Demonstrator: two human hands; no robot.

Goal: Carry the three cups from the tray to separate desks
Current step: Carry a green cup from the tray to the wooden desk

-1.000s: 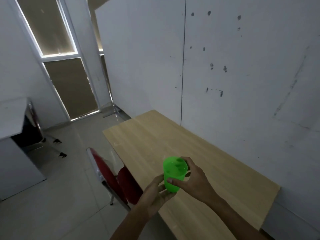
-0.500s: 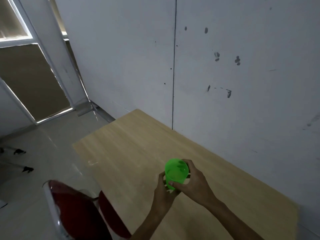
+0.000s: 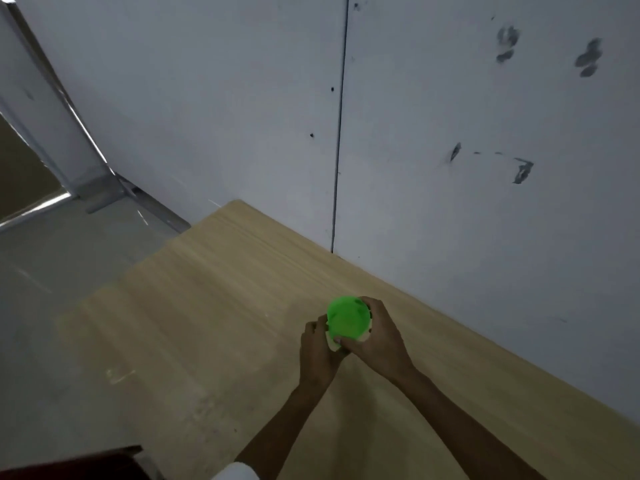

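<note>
Floor (image 3: 69, 271): pale tile, far left, beside the desk's left edge. A dark red chair back (image 3: 69, 465) shows at the bottom left corner, blurred.

Desk (image 3: 214, 306): light wood top, set against the wall, bare apart from the cup and hands. Faint scuffs near its left front.

Left hand (image 3: 318, 355): curled round the cup's near-left side, fingers pressed to the wall of the cup from below the rim. Its palm hides the lower part of the cup.

Cup (image 3: 348, 318): bright green plastic, upright, mouth open to the camera, held between both hands over the desk's middle, nearer the wall side. Whether its base touches the desk cannot be told; the hands cover it. Contents not readable.

Right hand (image 3: 377, 336): wrapped over the cup's right and near side, thumb and fingers pinching just under the rim.

Wall (image 3: 485, 168): white panels with a dark vertical seam and several smudges, right of and behind the desk.

Step in hand, as judged: setting this cup on the desk. To do it well: keep the cup level, lower until the base sits flat, well in from the edges, then loosen one hand at a time so the light plastic does not tip.
</note>
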